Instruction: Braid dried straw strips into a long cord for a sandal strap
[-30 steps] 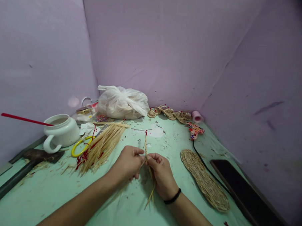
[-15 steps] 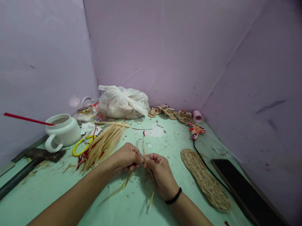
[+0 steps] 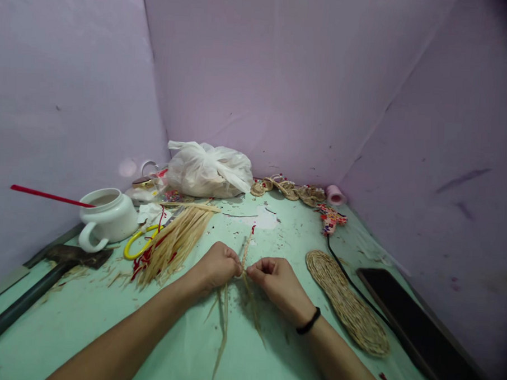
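A thin braid of straw-coloured fibre [image 3: 246, 250] rises between my hands, tipped with a bit of red thread [image 3: 253, 230]. My left hand [image 3: 220, 265] pinches it near its lower end. From the other side, my right hand [image 3: 272, 277] is closed with thumb and forefinger on the strands there. Loose fibre strands [image 3: 223, 329] trail down below my fingers toward the table. To the left lies a bundle of dry fibre strips [image 3: 176, 240] with red thread among them. A woven sole [image 3: 345, 300] rests to the right of my right hand.
At left are a white pot [image 3: 111, 220] with a red stick, a hammer [image 3: 61, 265] and yellow-handled scissors [image 3: 133, 247]. Behind stand a tied plastic bag [image 3: 210, 171], small woven sandals [image 3: 285, 187] and a pink spool [image 3: 335, 196]. A corded, decorated tool [image 3: 331, 218] and a dark slab [image 3: 407, 320] lie right.
My right hand has shifted slightly right, opening a small gap between the hands. The braid leans more to the right, and the loose strands hang differently, one reaching lower.
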A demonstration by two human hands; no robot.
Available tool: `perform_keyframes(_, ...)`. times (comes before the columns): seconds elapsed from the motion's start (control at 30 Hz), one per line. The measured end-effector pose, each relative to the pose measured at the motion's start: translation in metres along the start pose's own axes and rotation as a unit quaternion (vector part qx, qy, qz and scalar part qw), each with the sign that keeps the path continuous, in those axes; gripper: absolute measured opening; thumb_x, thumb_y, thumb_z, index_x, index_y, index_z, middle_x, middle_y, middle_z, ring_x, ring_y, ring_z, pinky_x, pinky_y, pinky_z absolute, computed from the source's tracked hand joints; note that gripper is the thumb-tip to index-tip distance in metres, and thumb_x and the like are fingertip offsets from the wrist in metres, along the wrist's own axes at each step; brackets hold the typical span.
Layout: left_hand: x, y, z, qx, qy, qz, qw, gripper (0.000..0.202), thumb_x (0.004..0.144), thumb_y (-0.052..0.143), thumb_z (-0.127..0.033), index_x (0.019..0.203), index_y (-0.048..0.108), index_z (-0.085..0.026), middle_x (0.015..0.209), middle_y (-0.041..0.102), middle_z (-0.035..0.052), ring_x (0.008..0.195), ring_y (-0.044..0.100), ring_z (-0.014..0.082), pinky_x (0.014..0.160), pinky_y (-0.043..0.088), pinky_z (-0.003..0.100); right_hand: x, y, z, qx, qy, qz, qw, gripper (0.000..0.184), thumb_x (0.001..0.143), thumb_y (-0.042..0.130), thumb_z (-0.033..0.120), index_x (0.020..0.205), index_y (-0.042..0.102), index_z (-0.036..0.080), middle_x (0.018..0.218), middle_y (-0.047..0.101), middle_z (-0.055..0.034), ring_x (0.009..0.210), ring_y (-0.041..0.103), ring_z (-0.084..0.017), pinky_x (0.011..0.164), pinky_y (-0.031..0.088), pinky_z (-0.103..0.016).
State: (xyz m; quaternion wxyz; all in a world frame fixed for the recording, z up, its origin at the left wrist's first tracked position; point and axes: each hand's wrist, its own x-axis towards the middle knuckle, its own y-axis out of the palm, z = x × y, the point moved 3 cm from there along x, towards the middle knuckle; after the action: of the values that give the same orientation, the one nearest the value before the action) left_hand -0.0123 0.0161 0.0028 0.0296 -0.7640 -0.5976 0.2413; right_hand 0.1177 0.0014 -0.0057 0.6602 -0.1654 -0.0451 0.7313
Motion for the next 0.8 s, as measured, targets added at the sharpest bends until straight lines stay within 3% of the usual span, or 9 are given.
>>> perform_keyframes(0.17, 0.005, 0.008, 0.011, -0.036, -0.001, -0.058, 0.998, 0.007, 0.049, 0.047, -0.012, 0.042, 0.048, -0.013, 0.036, 0.031, -0.0059, 0.039, 0.026, 0.0056, 0.041, 0.016, 0.021, -0.014, 0.006, 0.007, -0.117, -0.051, -0.041, 0.991, 0.017, 0.066, 0.051, 0.023, 0.052, 0.058, 0.015, 0.046, 0.052, -0.0005, 0.043, 0.042, -0.009, 0.042, 0.028, -0.021)
perform_keyframes(0.3, -0.001, 0.012, 0.008, -0.155, -0.058, -0.101, 0.981, 0.017, 0.048, 0.045, -0.009, 0.039, 0.033, -0.017, 0.037, 0.023, -0.0073, 0.037, 0.018, 0.0041, 0.039, 0.012, 0.021, -0.031, 0.021, 0.014, -0.295, -0.212, -0.065, 0.929, 0.023, 0.075, 0.042, 0.018, 0.063, 0.061, 0.015, 0.059, 0.060, -0.0056, 0.052, 0.050, -0.013, 0.049, 0.029, -0.024)
perform_keyframes(0.4, -0.004, 0.012, 0.003, -0.197, -0.083, -0.103, 0.971, 0.020, 0.051, 0.046, -0.010, 0.041, 0.031, -0.017, 0.038, 0.024, -0.0072, 0.037, 0.018, 0.0037, 0.037, 0.011, 0.021, -0.038, 0.027, 0.015, -0.384, -0.274, -0.057, 0.880, 0.025, 0.077, 0.038, 0.014, 0.075, 0.063, 0.013, 0.065, 0.061, -0.0082, 0.052, 0.051, -0.014, 0.049, 0.027, -0.025)
perform_keyframes(0.5, -0.002, 0.010, 0.004, -0.182, -0.064, -0.101, 0.976, 0.014, 0.054, 0.046, -0.011, 0.044, 0.037, -0.017, 0.038, 0.027, -0.0067, 0.037, 0.022, 0.0040, 0.037, 0.013, 0.020, -0.039, 0.025, 0.018, -0.369, -0.299, -0.039, 0.879, 0.021, 0.077, 0.042, 0.016, 0.076, 0.063, 0.016, 0.065, 0.062, -0.0058, 0.052, 0.052, -0.012, 0.049, 0.029, -0.024)
perform_keyframes(0.6, 0.003, 0.011, 0.008, -0.149, -0.029, -0.078, 0.985, 0.011, 0.056, 0.047, -0.014, 0.047, 0.040, -0.016, 0.038, 0.029, -0.0067, 0.037, 0.024, 0.0043, 0.038, 0.016, 0.019, -0.034, 0.008, 0.023, -0.264, -0.274, -0.111, 0.918, 0.020, 0.077, 0.047, 0.027, 0.065, 0.062, 0.018, 0.060, 0.061, -0.0028, 0.054, 0.052, -0.012, 0.053, 0.033, -0.023)
perform_keyframes(0.67, 0.004, 0.012, 0.010, -0.128, -0.010, -0.065, 0.990, 0.010, 0.057, 0.048, -0.017, 0.049, 0.043, -0.015, 0.038, 0.032, -0.0063, 0.038, 0.026, 0.0046, 0.039, 0.018, 0.019, -0.027, -0.006, 0.022, -0.162, -0.214, -0.185, 0.945, 0.021, 0.076, 0.049, 0.031, 0.066, 0.061, 0.017, 0.062, 0.062, -0.0038, 0.058, 0.053, -0.013, 0.057, 0.037, -0.024)
perform_keyframes(0.7, 0.004, 0.013, 0.010, -0.117, -0.001, -0.060, 0.991, 0.010, 0.058, 0.049, -0.018, 0.049, 0.044, -0.015, 0.039, 0.032, -0.0062, 0.039, 0.026, 0.0047, 0.040, 0.018, 0.019, -0.022, -0.010, 0.020, -0.100, -0.170, -0.187, 0.962, 0.021, 0.075, 0.049, 0.032, 0.067, 0.061, 0.017, 0.065, 0.062, -0.0046, 0.060, 0.054, -0.014, 0.059, 0.039, -0.025)
perform_keyframes(0.77, 0.004, 0.014, 0.010, -0.100, 0.016, -0.055, 0.993, 0.012, 0.058, 0.048, -0.020, 0.048, 0.043, -0.015, 0.039, 0.032, -0.0061, 0.040, 0.025, 0.0047, 0.041, 0.018, 0.020, -0.013, -0.009, 0.014, 0.046, -0.061, -0.100, 0.992, 0.021, 0.072, 0.050, 0.034, 0.067, 0.058, 0.015, 0.066, 0.061, -0.0053, 0.059, 0.055, -0.014, 0.057, 0.043, -0.027)
perform_keyframes(0.8, 0.003, 0.014, 0.009, -0.095, 0.026, -0.050, 0.994, 0.013, 0.057, 0.048, -0.019, 0.047, 0.043, -0.015, 0.040, 0.032, -0.0059, 0.041, 0.026, 0.0049, 0.041, 0.019, 0.020, -0.010, -0.005, 0.011, 0.114, -0.003, -0.037, 0.993, 0.019, 0.070, 0.052, 0.034, 0.067, 0.056, 0.015, 0.064, 0.060, -0.0044, 0.056, 0.055, -0.014, 0.055, 0.043, -0.027)
